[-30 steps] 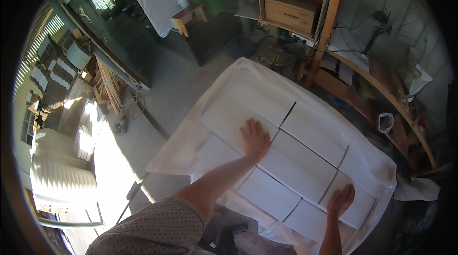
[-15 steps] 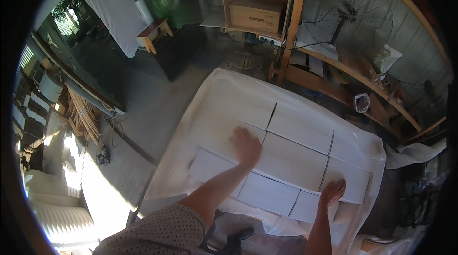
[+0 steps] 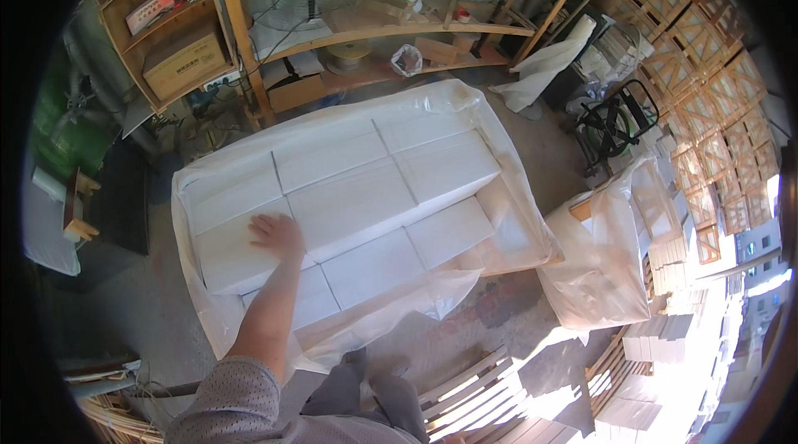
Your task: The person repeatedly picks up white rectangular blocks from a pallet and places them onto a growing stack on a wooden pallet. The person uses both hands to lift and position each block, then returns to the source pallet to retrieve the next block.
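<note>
Your left hand (image 3: 279, 236) lies, fingers spread, on a white box (image 3: 229, 259) beside other boxes (image 3: 353, 201) inside plastic sheeting (image 3: 445, 294); your right hand's state I cannot tell.

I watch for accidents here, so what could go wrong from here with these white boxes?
The left hand rests, fingers spread, on a white box; pressing hard might dent or shift it. The loose plastic sheet hangs down near the person's legs, so it might snag them.
</note>
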A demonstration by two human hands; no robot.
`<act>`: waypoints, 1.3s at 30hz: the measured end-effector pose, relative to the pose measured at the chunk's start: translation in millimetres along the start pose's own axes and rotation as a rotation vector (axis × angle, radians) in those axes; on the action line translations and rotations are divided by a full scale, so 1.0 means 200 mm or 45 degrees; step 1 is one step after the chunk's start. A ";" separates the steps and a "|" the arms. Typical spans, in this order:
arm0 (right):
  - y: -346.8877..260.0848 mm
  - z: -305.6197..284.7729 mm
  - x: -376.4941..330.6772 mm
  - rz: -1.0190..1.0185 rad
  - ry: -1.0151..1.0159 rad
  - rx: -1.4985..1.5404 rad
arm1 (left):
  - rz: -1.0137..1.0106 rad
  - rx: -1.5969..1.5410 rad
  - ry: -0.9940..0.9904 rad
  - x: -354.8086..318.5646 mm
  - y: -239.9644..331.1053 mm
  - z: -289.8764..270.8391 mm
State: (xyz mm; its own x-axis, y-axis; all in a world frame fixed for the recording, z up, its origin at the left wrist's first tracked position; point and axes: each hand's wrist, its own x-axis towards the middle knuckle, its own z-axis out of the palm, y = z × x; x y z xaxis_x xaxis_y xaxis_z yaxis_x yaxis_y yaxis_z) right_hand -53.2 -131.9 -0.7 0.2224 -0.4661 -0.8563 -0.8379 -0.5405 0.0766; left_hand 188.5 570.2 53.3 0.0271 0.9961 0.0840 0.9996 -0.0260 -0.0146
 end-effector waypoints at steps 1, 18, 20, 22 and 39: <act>0.14 0.01 -0.03 0.023 -0.009 0.096 | 0.009 0.036 -0.020 0.00 0.00 0.01; 0.47 0.43 0.03 -0.662 -0.566 0.924 | 1.445 -0.144 -0.292 -0.94 -0.92 0.01; 0.48 0.48 0.10 -0.631 -0.605 1.362 | 1.377 -0.121 -0.701 -1.12 -1.10 0.06; 0.58 0.51 0.16 -0.656 -0.577 1.281 | 1.332 -0.077 -0.902 -1.27 -1.30 0.11; 1.65 1.24 0.03 -0.364 0.288 0.776 | 1.439 0.251 -1.602 -1.35 -1.62 0.23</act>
State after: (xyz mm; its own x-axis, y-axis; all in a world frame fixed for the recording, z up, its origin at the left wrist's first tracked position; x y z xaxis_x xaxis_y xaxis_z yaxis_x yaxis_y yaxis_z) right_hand -452.5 -140.0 -106.3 0.5180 -0.5345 -0.6678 -0.8461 -0.2059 -0.4916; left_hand -142.9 314.3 -11.2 0.5475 -0.0614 -0.8345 0.4711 -0.8016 0.3680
